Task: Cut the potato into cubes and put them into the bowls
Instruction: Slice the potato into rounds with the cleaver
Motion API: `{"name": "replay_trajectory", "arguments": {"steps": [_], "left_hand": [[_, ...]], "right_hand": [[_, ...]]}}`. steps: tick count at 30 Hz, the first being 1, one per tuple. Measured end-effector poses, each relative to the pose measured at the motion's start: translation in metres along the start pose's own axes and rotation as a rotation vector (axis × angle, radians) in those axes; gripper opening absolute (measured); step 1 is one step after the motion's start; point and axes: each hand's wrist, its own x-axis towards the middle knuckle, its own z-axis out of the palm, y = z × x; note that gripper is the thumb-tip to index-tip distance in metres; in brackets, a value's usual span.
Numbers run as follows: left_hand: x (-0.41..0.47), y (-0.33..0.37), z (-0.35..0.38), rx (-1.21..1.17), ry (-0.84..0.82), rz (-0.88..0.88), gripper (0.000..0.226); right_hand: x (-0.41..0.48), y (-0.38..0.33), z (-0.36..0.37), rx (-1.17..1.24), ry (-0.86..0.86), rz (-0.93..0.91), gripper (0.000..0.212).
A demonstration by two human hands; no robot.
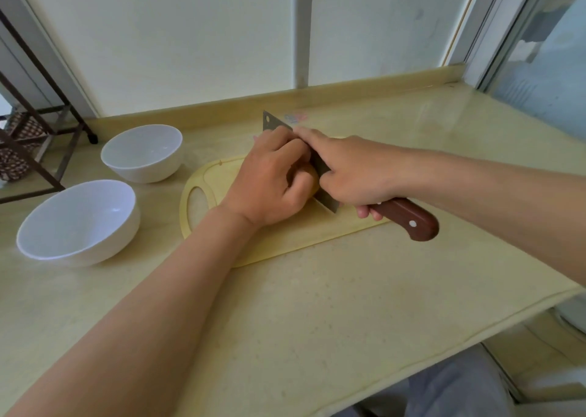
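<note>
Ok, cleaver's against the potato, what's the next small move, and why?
Probably press the cleaver down through the potato to the board. The left hand grips the potato, fingers curled beside the blade, the right hand holds the handle, and both bowls hold no cubes, so cutting has barely begun.

Two bowls (111, 191) left of cutting board (285, 239); potato (312, 175) on board (mostly hidden).

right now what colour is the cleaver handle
Reddish-brown wood with a pale rivet, on the cleaver handle; the head view shows it.
</note>
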Motion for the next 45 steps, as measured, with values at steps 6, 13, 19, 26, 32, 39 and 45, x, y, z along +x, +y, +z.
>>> {"name": "replay_trajectory", "arguments": {"steps": [6,13,19,26,32,39,45], "left_hand": [[-0.002,0.002,-0.003,0.001,0.016,0.026,0.024],[-0.004,0.003,-0.005,-0.003,0.016,0.019,0.022],[-0.004,0.001,-0.004,0.003,0.025,0.024,0.019],[-0.004,0.001,-0.004,0.011,0.031,0.037,0.02],[-0.003,0.0,-0.002,0.015,0.045,0.048,0.019],[-0.003,-0.001,-0.002,0.022,0.036,0.037,0.019],[-0.004,-0.004,-0.002,0.025,0.048,0.013,0.019]], "right_hand": [[0.0,0.007,0.008,0.034,0.038,0.015,0.087],[-0.016,0.007,-0.002,0.091,0.093,-0.007,0.087],[-0.031,-0.002,-0.027,0.078,0.154,-0.019,0.086],[-0.04,-0.012,-0.036,0.04,0.163,-0.017,0.085],[-0.045,-0.016,-0.036,0.018,0.145,-0.012,0.088],[-0.053,-0.02,-0.037,-0.035,0.099,-0.004,0.087],[-0.049,-0.021,-0.031,-0.012,0.115,-0.006,0.086]]}}
